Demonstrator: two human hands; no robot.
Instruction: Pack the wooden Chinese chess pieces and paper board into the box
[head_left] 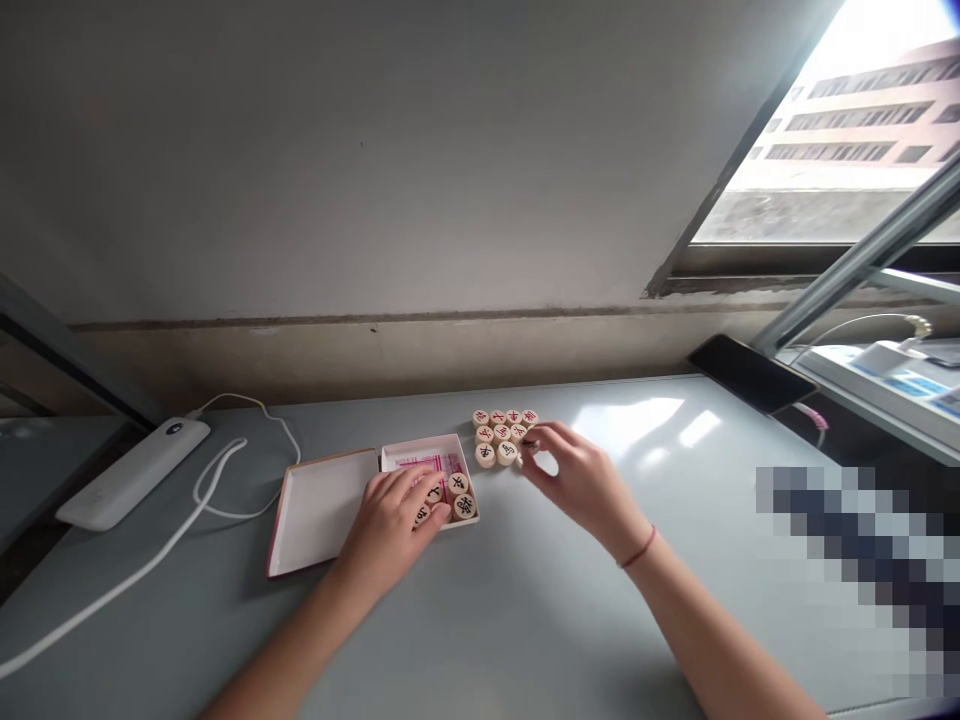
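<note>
Round wooden Chinese chess pieces (502, 433), some with red and some with black characters, stand in close rows on the desk. At the right end of the front row, my right hand (574, 475) pinches a Chinese chess piece (530, 446) between thumb and fingers. An open box (471, 460) lies left of the rows, with several black-marked pieces (464, 505) in its near right part. My left hand (397, 510) reaches over the box with fingers and thumb apart, close to the pieces inside. It partly hides them, and whether it touches one is unclear.
The box's lid (319, 520) lies open on the left. Farther left are a white power strip (139, 475) and a looping white cable (161, 555). A black phone-like slab (750, 372) leans at the desk's right back corner. A wall closes off the back of the desk (562, 610).
</note>
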